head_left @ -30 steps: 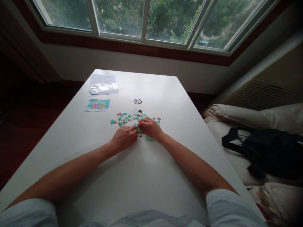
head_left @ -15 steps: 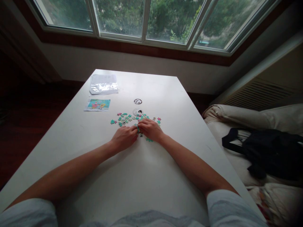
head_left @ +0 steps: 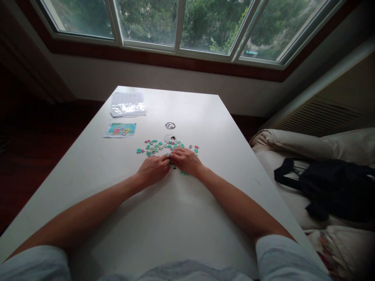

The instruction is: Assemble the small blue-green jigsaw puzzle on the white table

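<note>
Small teal and pink jigsaw pieces lie scattered on the white table. My left hand and my right hand rest side by side at the near edge of the pile, fingertips pinched together where they meet. Both pinch small pieces, mostly hidden under the fingers. A dark piece pokes out below them. One teal piece lies just under my right wrist.
A small colour reference picture lies left of the pile, with a clear plastic bag beyond it. Two round cable holes sit behind the pieces. A cushioned seat with a black bag stands to the right. Windows are ahead.
My right hand has slid slightly left and closer to my left hand, so the fingertips now meet. The scattered pieces have stayed put.
</note>
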The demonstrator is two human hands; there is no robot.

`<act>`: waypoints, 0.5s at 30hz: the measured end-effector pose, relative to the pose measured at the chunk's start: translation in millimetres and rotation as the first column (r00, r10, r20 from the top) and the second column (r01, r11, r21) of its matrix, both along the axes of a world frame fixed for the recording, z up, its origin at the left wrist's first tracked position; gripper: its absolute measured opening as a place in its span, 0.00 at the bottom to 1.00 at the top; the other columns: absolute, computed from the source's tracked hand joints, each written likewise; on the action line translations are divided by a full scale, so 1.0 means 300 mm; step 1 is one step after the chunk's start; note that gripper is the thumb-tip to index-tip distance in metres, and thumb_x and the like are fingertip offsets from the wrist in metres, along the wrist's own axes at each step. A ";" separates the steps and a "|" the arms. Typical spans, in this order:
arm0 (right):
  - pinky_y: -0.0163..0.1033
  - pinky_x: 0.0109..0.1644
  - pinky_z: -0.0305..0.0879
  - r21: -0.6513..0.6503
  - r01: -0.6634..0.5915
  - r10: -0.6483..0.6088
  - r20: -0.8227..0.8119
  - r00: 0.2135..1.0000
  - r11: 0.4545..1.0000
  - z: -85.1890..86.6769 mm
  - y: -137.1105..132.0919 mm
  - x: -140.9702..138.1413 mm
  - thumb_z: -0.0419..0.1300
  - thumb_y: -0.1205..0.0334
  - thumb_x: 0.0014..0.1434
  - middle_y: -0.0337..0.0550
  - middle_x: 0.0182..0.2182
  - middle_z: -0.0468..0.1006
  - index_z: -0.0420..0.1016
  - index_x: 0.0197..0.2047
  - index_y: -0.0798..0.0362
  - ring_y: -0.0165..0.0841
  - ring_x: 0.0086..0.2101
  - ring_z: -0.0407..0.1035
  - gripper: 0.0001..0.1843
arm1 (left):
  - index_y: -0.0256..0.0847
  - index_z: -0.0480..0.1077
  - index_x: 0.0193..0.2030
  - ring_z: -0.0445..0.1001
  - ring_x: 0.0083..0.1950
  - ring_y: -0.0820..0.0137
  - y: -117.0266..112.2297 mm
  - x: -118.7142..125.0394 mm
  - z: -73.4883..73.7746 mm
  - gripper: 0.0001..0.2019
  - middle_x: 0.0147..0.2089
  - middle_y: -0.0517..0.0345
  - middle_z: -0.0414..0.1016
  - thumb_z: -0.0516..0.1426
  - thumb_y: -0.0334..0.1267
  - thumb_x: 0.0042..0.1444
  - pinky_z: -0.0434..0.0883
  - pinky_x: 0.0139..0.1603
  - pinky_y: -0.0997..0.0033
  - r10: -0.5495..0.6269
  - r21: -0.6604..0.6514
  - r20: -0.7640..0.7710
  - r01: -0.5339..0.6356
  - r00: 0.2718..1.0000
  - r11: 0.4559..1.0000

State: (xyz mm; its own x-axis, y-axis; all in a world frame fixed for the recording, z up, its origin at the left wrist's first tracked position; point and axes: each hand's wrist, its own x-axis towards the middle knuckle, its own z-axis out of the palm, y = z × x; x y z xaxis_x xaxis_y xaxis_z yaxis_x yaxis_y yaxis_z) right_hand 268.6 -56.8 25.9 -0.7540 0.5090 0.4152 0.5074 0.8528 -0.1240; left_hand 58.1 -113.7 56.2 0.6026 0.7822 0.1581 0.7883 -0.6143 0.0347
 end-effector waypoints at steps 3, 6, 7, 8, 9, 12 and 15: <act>0.47 0.57 0.67 -0.007 -0.008 0.008 0.000 1.000 1.000 -0.004 0.004 0.005 0.58 0.62 0.68 0.48 0.49 0.81 0.78 0.51 0.49 0.40 0.54 0.71 0.11 | 0.43 0.74 0.52 0.79 0.42 0.65 0.003 -0.004 0.003 0.13 0.49 0.51 0.78 0.51 0.39 0.68 0.73 0.43 0.66 0.006 -0.017 0.018 -0.006 1.000 1.000; 0.48 0.58 0.67 -0.013 0.001 -0.001 -0.004 1.000 1.000 -0.009 0.008 0.010 0.59 0.61 0.68 0.48 0.50 0.80 0.78 0.52 0.49 0.40 0.55 0.70 0.12 | 0.43 0.75 0.52 0.79 0.42 0.66 0.004 -0.006 0.008 0.13 0.49 0.51 0.79 0.51 0.38 0.68 0.73 0.43 0.66 0.004 -0.031 0.018 -0.003 1.000 1.000; 0.48 0.58 0.67 -0.007 0.008 -0.008 -0.005 1.000 1.000 -0.010 0.009 0.011 0.59 0.61 0.68 0.48 0.51 0.80 0.78 0.52 0.48 0.40 0.55 0.69 0.12 | 0.43 0.75 0.52 0.79 0.42 0.66 0.004 -0.006 0.008 0.13 0.49 0.51 0.79 0.51 0.38 0.68 0.73 0.44 0.66 0.002 -0.032 0.018 -0.002 1.000 0.999; 0.49 0.58 0.67 0.001 0.014 -0.014 -0.006 1.000 1.000 -0.011 0.009 0.011 0.59 0.62 0.67 0.48 0.52 0.80 0.78 0.52 0.49 0.41 0.56 0.69 0.12 | 0.43 0.75 0.52 0.79 0.42 0.66 0.004 -0.007 0.009 0.14 0.49 0.51 0.79 0.51 0.38 0.68 0.74 0.44 0.66 0.002 -0.031 0.020 -0.001 1.000 1.000; 0.49 0.59 0.66 0.006 0.016 -0.016 -0.006 1.000 1.000 -0.012 0.009 0.012 0.59 0.62 0.67 0.48 0.53 0.79 0.78 0.52 0.49 0.41 0.57 0.68 0.12 | 0.43 0.75 0.53 0.79 0.42 0.66 0.005 -0.007 0.008 0.14 0.49 0.51 0.79 0.51 0.38 0.68 0.74 0.44 0.66 0.003 -0.029 0.025 -0.002 1.000 1.000; 0.49 0.59 0.66 -0.002 0.009 -0.009 -0.015 1.000 1.000 -0.011 0.008 0.012 0.58 0.63 0.67 0.48 0.52 0.80 0.79 0.51 0.49 0.40 0.56 0.68 0.11 | 0.44 0.75 0.54 0.79 0.42 0.66 0.005 -0.007 0.003 0.14 0.49 0.52 0.79 0.51 0.39 0.68 0.74 0.44 0.66 0.013 -0.029 0.037 -0.012 0.999 1.000; 0.48 0.58 0.66 -0.013 0.013 -0.013 -0.011 1.000 1.000 -0.008 0.007 0.013 0.57 0.63 0.68 0.47 0.49 0.81 0.79 0.49 0.50 0.39 0.54 0.70 0.11 | 0.45 0.75 0.54 0.80 0.42 0.66 0.006 -0.009 -0.003 0.14 0.49 0.52 0.79 0.51 0.39 0.69 0.73 0.44 0.66 0.017 -0.033 0.037 -0.015 0.999 0.999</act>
